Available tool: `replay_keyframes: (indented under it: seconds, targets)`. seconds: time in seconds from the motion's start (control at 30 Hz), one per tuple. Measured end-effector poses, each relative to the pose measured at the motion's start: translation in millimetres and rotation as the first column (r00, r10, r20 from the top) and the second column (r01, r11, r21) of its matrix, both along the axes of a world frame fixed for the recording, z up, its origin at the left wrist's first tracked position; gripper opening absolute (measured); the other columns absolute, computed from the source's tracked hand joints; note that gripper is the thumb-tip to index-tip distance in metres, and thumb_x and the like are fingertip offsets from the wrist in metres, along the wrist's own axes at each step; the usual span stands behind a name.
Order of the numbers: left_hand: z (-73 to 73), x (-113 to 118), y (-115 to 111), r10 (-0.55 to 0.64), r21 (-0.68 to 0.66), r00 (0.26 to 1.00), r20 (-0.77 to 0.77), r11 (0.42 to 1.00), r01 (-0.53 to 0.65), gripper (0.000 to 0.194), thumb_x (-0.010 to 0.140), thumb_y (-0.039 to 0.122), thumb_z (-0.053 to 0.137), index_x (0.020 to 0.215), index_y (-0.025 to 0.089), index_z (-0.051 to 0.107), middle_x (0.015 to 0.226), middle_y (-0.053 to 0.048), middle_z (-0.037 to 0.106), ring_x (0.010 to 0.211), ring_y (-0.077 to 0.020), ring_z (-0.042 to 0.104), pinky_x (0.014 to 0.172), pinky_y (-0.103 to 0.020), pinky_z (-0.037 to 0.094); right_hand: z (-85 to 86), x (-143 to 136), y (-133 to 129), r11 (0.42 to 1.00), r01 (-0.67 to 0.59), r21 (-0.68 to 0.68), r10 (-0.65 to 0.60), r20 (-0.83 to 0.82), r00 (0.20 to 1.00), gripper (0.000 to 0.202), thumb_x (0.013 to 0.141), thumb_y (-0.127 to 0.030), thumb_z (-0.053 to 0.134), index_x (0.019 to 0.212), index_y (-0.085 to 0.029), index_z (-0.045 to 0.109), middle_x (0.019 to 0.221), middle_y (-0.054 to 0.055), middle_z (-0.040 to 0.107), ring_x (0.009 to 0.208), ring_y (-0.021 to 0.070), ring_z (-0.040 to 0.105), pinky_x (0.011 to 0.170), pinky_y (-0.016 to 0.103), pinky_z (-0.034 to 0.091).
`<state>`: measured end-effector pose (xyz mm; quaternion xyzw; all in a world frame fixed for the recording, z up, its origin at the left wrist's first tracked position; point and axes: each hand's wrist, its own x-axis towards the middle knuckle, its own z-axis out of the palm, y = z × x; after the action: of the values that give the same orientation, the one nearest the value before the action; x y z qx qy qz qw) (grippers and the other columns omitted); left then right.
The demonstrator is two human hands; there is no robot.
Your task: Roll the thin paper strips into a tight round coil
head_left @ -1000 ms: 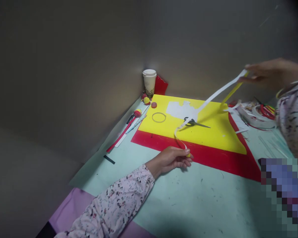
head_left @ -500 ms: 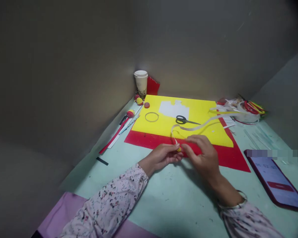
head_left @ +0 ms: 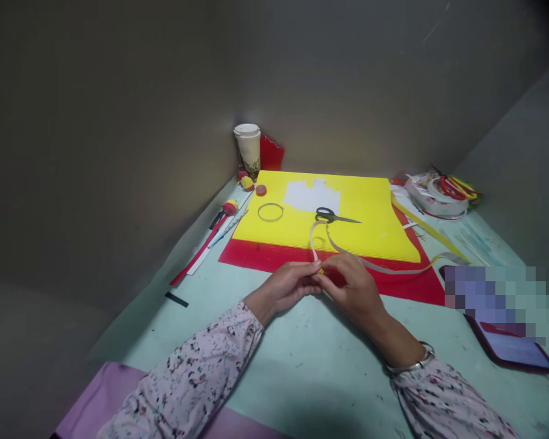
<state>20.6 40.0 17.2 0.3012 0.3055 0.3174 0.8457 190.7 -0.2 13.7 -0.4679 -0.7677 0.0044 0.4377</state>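
Left hand and right hand pinch the strip's end, near the desk's middle. Winding apparently begun, coil barely visible; long remainder loose, trailing towards the right edge. Scissors unheld, beyond.

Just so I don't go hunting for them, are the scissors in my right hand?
No, the scissors lie on the yellow sheet, beyond your right hand, whose fingertips meet those of your left hand.
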Motion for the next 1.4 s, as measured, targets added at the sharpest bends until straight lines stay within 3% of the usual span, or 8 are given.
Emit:
replay_keyframes:
  seconds: [0.17,0.33,0.63,1.1,1.4]
  targets:
    - [2.6,-0.2,-0.5,-0.012,-0.006,1.000,-0.013,1.000,0.012,0.026,0.078,0.028,0.084,0.091,0.007,0.075,0.083,-0.008,0.070,0.078,-0.0136,0.065,0.075,-0.026,0.052,2.1,0.4,-0.2,1.000,-0.016,0.001,0.016,-0.008,1.000,0.009,0.090,-0.019,0.068,0.096,-0.022,0.062,0.089,0.006,0.070,0.086,0.0240,0.064,0.079,0.040,0.049]
    - [4.3,-1.6,0.2,-0.043,0.004,0.999,0.006,0.999,0.043,0.023,0.087,0.028,0.077,0.093,0.006,0.075,0.087,-0.010,0.070,0.079,-0.0132,0.065,0.076,-0.026,0.053,1.4,4.0,2.5,0.997,-0.069,-0.038,0.068,-0.036,0.997,0.008,0.091,-0.021,0.067,0.097,-0.023,0.063,0.090,0.006,0.072,0.088,0.0247,0.065,0.079,0.040,0.051]
    - [-1.6,-0.5,1.3,-0.042,-0.009,0.999,0.024,0.999,0.042,0.027,0.091,0.032,0.071,0.092,0.006,0.073,0.086,-0.011,0.070,0.076,-0.0133,0.066,0.074,-0.027,0.053,-2.5,10.2,6.8,0.976,-0.177,-0.129,0.163,-0.109,0.981,0.013,0.093,-0.022,0.065,0.105,-0.022,0.064,0.102,0.009,0.072,0.095,0.0238,0.066,0.083,0.039,0.054]
    - [3.9,2.7,-3.3,-0.030,0.063,0.999,-0.034,0.998,0.032,0.046,0.071,0.046,0.087,0.086,0.005,0.074,0.081,-0.009,0.067,0.074,-0.0119,0.060,0.073,-0.026,0.047,3.4,15.1,8.7,0.943,-0.258,-0.209,0.231,-0.145,0.962,0.011,0.094,-0.025,0.062,0.104,-0.022,0.067,0.098,0.008,0.072,0.091,0.0226,0.067,0.083,0.039,0.056]
    - [-0.8,4.3,-3.9,-0.025,0.087,0.997,-0.069,0.996,0.031,0.047,0.073,0.048,0.085,0.090,0.005,0.075,0.083,-0.009,0.068,0.072,-0.0105,0.060,0.071,-0.024,0.046,8.9,17.9,10.7,0.936,-0.280,-0.212,0.252,-0.150,0.956,0.009,0.094,-0.026,0.063,0.101,-0.024,0.068,0.097,0.006,0.073,0.090,0.0210,0.068,0.081,0.037,0.056]
